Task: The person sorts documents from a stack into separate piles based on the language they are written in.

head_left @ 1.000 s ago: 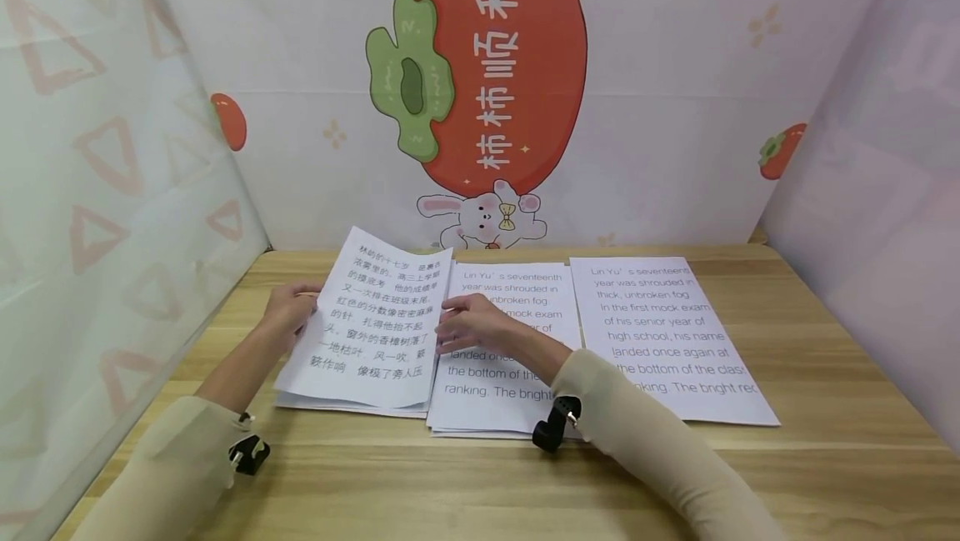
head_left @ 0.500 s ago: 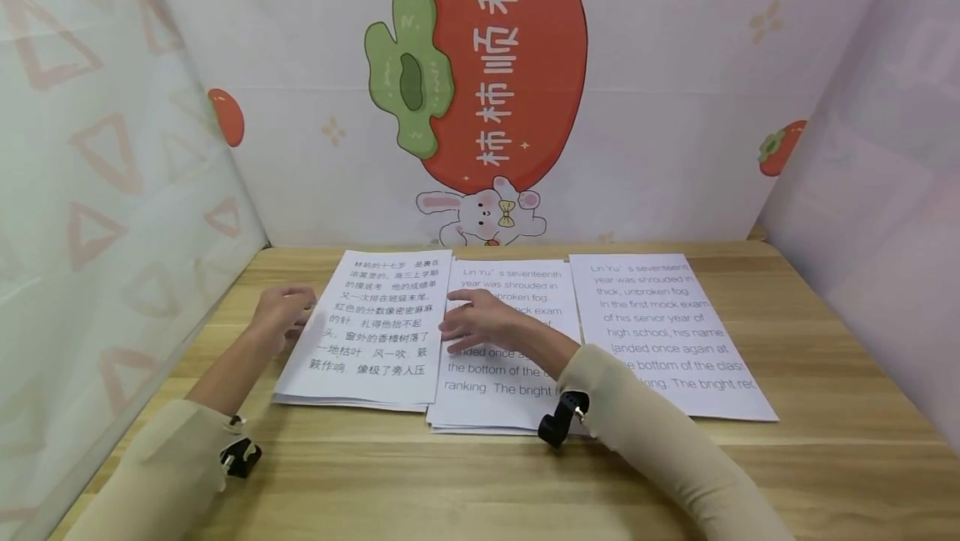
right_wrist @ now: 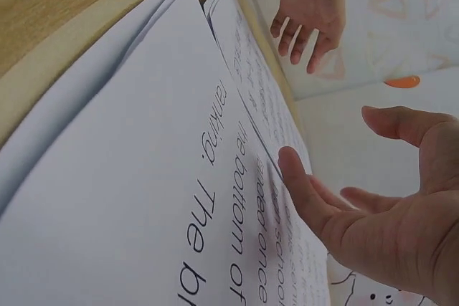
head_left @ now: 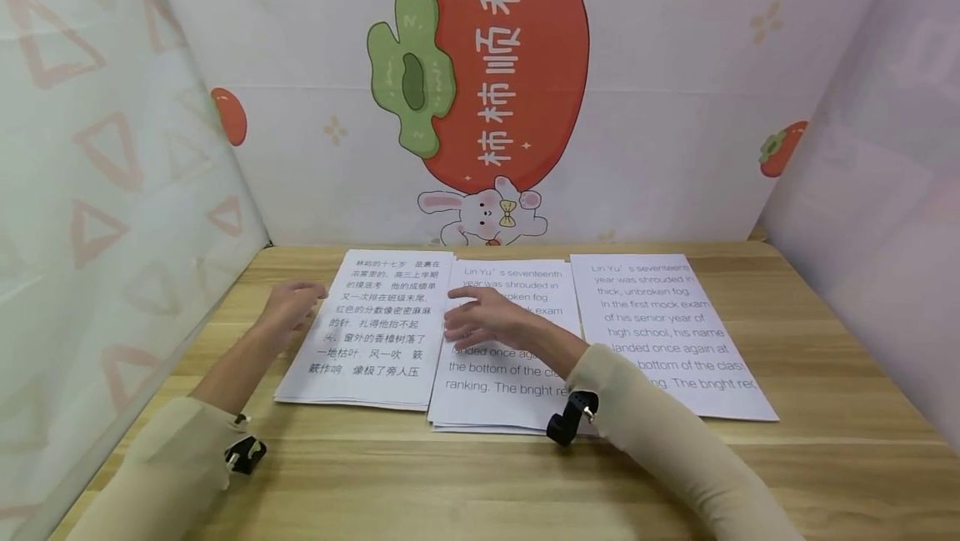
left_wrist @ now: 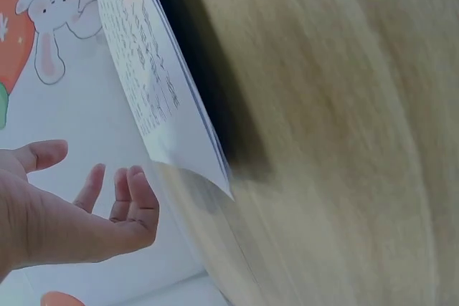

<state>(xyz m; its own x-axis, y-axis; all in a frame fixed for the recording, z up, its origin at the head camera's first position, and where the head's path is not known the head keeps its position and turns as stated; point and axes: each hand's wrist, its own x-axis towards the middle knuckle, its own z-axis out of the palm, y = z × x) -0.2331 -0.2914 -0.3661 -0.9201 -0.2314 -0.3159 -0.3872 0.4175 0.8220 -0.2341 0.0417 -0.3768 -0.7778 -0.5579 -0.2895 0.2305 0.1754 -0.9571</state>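
Note:
A stack of white sheets printed with Chinese text lies flat at the left of the table. Beside its left edge hovers my left hand, fingers loosely bent with nothing between them; the left wrist view shows this hand apart from the paper. My right hand is over the middle stack of English-printed sheets, fingertips near the Chinese stack's right edge. In the right wrist view the right hand has its thumb and fingers spread, holding nothing.
A third English-printed sheet lies at the right, close to the middle stack. The wooden table meets a patterned backdrop behind and cloth walls at the sides.
A second ago both hands held the top Chinese sheet by its sides, raised at the far end. It now lies flat on its stack, and both hands have let go and lifted slightly.

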